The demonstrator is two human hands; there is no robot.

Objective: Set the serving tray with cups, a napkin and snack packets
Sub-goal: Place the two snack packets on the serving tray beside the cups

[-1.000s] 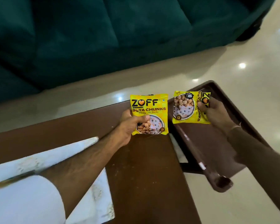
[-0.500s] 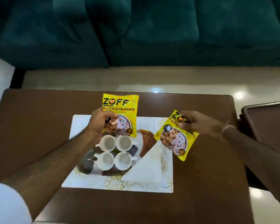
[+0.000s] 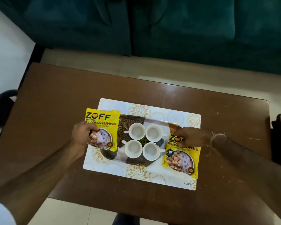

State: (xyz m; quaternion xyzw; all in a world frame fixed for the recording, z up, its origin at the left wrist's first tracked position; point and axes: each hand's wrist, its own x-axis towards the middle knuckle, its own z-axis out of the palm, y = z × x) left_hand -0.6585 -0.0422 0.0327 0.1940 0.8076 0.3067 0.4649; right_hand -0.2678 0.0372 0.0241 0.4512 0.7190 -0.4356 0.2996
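A dark green sofa [image 3: 169, 26] is filling the top of the view, and in front of it a brown table [image 3: 55, 111] is carrying everything. The white serving tray [image 3: 152, 109] with gold flowers is lying in the middle of the table, with its long side turned to the person, so both ends are easy to reach.

The left snack packet [image 3: 104, 125] is being held over the left end of the tray and the right snack packet [image 3: 182, 158] over the right end. This is keeping the middle free and the load even.

The left hand [image 3: 83, 134] is gripping its packet by the side edge, with the thumb lying on the printed face. The right hand [image 3: 191, 137] is pinching the top edge of the other packet, so the bag is hanging down flat toward the tray.

Four white cups [image 3: 137, 131] are standing in a tight square at the centre, handles pointing outward.

The napkin is not showing; perhaps it is lying under the right packet, but I cannot tell. I judge the packets are being lowered as the last step.
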